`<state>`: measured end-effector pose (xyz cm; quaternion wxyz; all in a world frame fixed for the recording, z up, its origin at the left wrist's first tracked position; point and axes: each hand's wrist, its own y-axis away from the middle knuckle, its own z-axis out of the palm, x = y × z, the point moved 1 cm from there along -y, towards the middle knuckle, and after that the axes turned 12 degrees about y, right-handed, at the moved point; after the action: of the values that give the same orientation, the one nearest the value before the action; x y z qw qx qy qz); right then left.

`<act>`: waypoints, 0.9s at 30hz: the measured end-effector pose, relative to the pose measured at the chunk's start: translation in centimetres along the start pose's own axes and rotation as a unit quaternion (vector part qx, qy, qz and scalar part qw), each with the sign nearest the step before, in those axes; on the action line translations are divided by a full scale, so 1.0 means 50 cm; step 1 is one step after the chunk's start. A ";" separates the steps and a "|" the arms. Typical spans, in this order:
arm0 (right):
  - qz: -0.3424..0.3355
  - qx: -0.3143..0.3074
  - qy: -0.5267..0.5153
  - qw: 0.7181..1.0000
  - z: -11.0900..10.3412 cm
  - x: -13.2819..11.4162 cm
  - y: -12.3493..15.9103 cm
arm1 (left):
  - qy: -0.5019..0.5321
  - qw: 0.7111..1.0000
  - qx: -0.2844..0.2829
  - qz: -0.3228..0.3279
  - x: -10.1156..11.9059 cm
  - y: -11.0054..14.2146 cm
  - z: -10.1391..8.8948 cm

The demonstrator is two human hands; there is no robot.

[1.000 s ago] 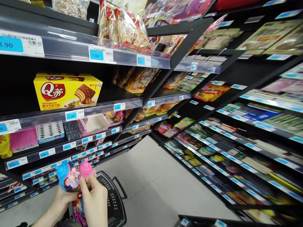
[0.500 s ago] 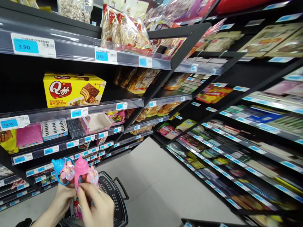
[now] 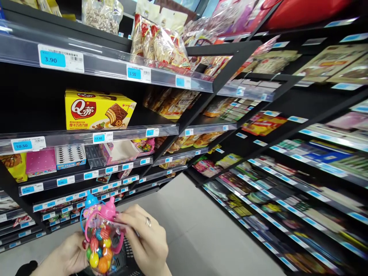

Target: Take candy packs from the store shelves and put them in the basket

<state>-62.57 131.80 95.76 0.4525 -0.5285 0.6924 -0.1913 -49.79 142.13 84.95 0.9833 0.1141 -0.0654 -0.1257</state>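
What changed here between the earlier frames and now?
The right hand moved rightward, from in front of the pink-topped candy bottle to its right side by the cap, uncovering colourful candies. The left hand still holds on from the left; the blue cap stays beside the pink one, the yellow box on its shelf.
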 end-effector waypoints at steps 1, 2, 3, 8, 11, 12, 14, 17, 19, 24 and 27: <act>0.074 -0.005 -0.034 0.997 0.001 0.002 -0.005 | -0.001 1.000 0.003 -0.013 -0.003 0.004 0.002; 0.152 -0.023 -0.070 0.986 0.003 0.005 -0.009 | -0.003 1.000 0.003 -0.022 -0.006 0.007 0.003; 0.226 -0.046 -0.109 0.967 0.006 0.010 -0.012 | -0.006 1.000 0.002 -0.030 -0.007 0.011 0.004; 0.373 -0.083 -0.248 0.890 0.023 0.034 -0.014 | -0.015 0.999 0.002 -0.052 -0.004 0.019 -0.004; 0.384 -0.082 -0.251 0.885 0.029 0.042 -0.010 | -0.004 0.997 -0.031 -0.069 0.000 0.012 -0.014; 0.383 -0.083 -0.248 0.886 0.030 0.042 -0.009 | 0.000 0.996 -0.046 -0.076 0.000 0.008 -0.016; 0.377 -0.082 -0.236 0.892 0.028 0.039 -0.010 | 0.007 0.994 -0.068 -0.082 0.000 0.001 -0.021; 0.350 -0.068 -0.180 0.917 0.019 0.025 -0.010 | 0.014 0.995 -0.060 -0.076 0.002 -0.007 -0.026; 0.294 -0.054 -0.121 0.947 0.012 0.011 -0.002 | 0.021 0.998 -0.033 -0.047 0.007 -0.008 -0.031; 0.179 -0.031 -0.077 0.980 0.044 -0.012 0.076 | -0.064 0.997 0.033 0.038 0.033 0.003 -0.037; 0.311 0.041 -0.144 0.939 0.117 -0.013 0.158 | -0.182 0.975 0.082 0.095 0.042 -0.002 -0.044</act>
<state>-62.12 136.54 87.15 0.6055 -0.2897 0.7412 0.0085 -47.48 141.94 83.03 0.9498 0.1626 -0.2634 -0.0444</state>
